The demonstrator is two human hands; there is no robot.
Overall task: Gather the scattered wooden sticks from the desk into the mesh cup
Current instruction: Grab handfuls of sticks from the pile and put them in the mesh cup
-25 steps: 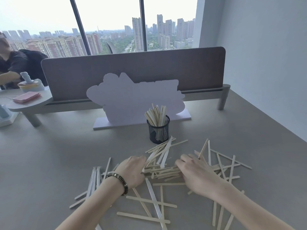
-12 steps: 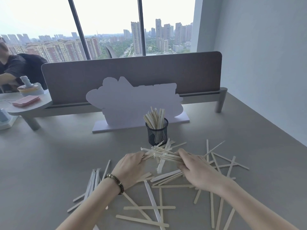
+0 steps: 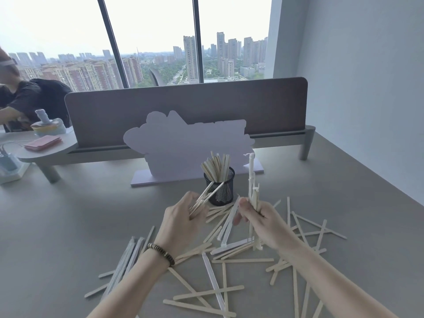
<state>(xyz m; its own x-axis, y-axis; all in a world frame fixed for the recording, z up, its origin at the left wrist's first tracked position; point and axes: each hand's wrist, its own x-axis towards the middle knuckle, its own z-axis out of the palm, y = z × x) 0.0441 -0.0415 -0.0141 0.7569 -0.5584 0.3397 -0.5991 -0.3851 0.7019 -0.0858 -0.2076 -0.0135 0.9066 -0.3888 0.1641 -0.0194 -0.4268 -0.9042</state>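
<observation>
A black mesh cup (image 3: 221,190) stands mid-desk with several wooden sticks (image 3: 216,167) upright in it. My left hand (image 3: 183,222) is raised just left of the cup, closed on a few sticks (image 3: 206,196) that point up-right toward it. My right hand (image 3: 259,220) is lifted right of the cup and grips a bundle of sticks (image 3: 252,187) held nearly upright. Many loose sticks (image 3: 206,294) lie scattered on the grey desk (image 3: 68,226) below and around both hands.
A white cut-out sign (image 3: 183,148) on a flat base stands right behind the cup. A grey divider panel (image 3: 183,104) on a raised shelf runs behind it. A person sits at far left beyond a shelf with a pink item (image 3: 43,143). A wall borders the desk's right side.
Both hands have lifted off the desk with sticks. The bundle that was held level between them has split; the right hand's part has swung upright, the left hand's part points at the cup.
</observation>
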